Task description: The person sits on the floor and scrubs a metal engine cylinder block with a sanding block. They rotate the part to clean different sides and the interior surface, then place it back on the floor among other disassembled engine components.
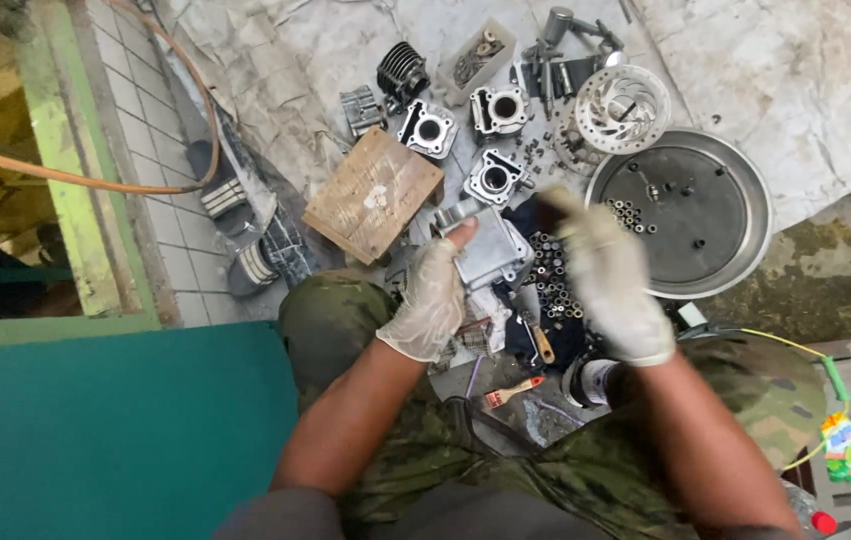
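Crumpled grey sheeting (326, 60) is lying under scattered engine parts; the gloved left hand (431, 300) is gripping a silver metal casing (491, 245), while the blurred right hand (611, 285) is hovering beside it, its finger state unclear.

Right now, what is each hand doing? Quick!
Left hand: closed on the silver metal engine part, thumb on top.
Right hand: blurred beside that part; whether it grips anything cannot be told.

Soft, even daylight; shadows faint. The white-gloved right hand (611, 285) at centre is motion-blurred; frame edges bend slightly, upper left darker.
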